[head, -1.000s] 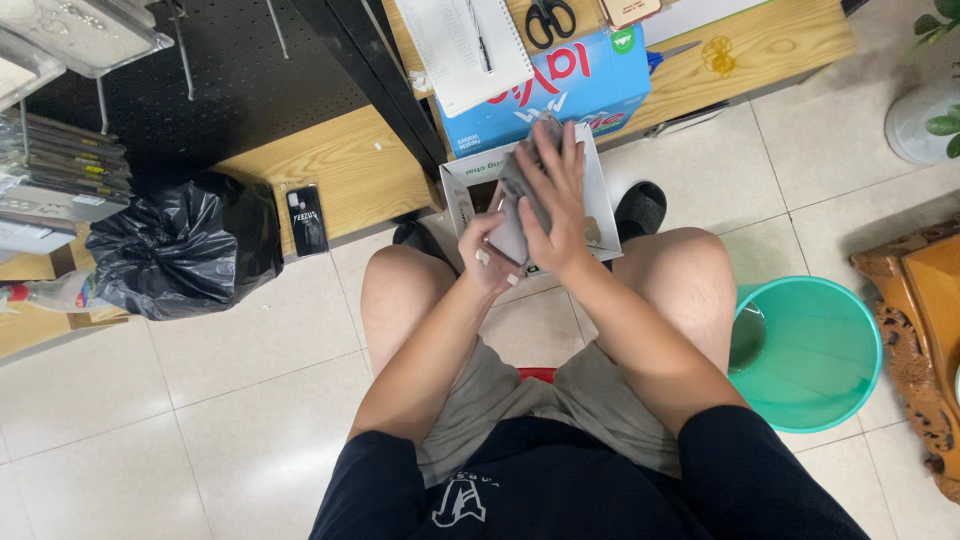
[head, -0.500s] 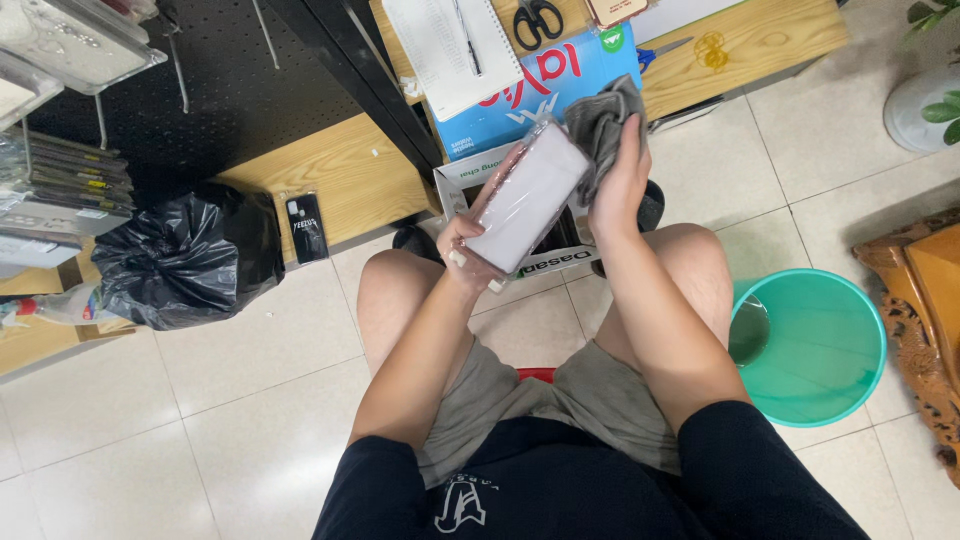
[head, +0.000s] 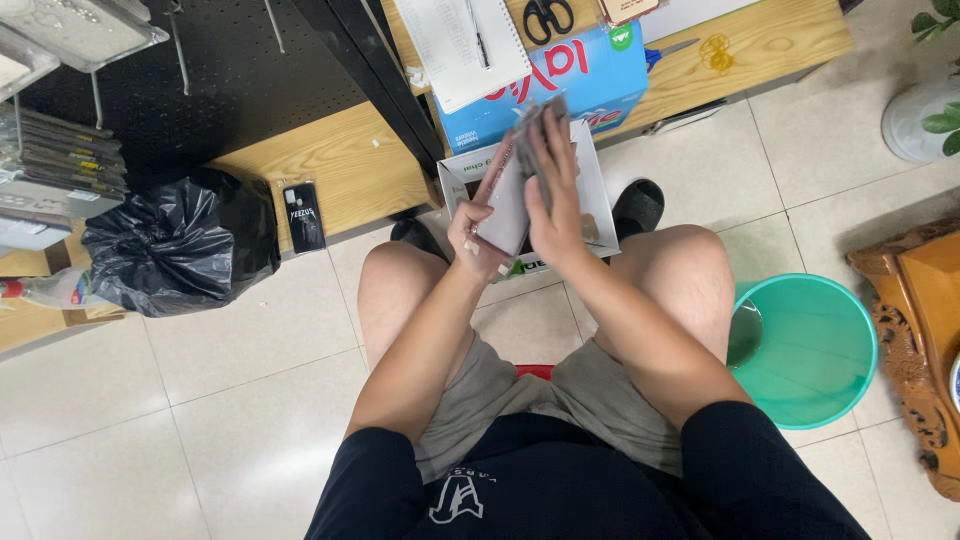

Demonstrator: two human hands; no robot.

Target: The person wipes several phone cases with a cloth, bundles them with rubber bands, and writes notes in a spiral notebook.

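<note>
- While I watch through the head camera, my left hand (head: 478, 238) is closed around the lower edge of a flat grey packet (head: 508, 200), thumb and fingers clamped on it.
- My right hand (head: 555, 195) lies flat and open against the packet's other face, fingers stretched upward and pressed along it, so the packet sits sandwiched between both hands.
- The packet stands nearly on edge, tilted, raised above my knees and directly over an open white box (head: 590, 190) on the floor.
- That white box rests between my feet, and a black shoe (head: 637, 205) shows just to its right.
- Behind the box stands a blue carton (head: 590, 75), touching or just beside it; I cannot tell which.
- On top of the blue carton lies a white notepad (head: 462, 45) with a pen on it, and black-handled scissors (head: 547, 17) rest on the wooden counter (head: 770, 40) just behind.
- To my right, near my knee, a green plastic bucket (head: 810, 350) sits on the tiled floor (head: 200, 400), with a carved wooden piece of furniture (head: 915, 330) beside it.
- To my left, well apart from my hands, a tied black rubbish bag (head: 175, 245) slumps on the floor, and a small black packaged item (head: 303, 217) lies on the low wooden ledge (head: 340, 170) just beside it.
- A white plant pot (head: 925, 115) stands at the far right edge.
</note>
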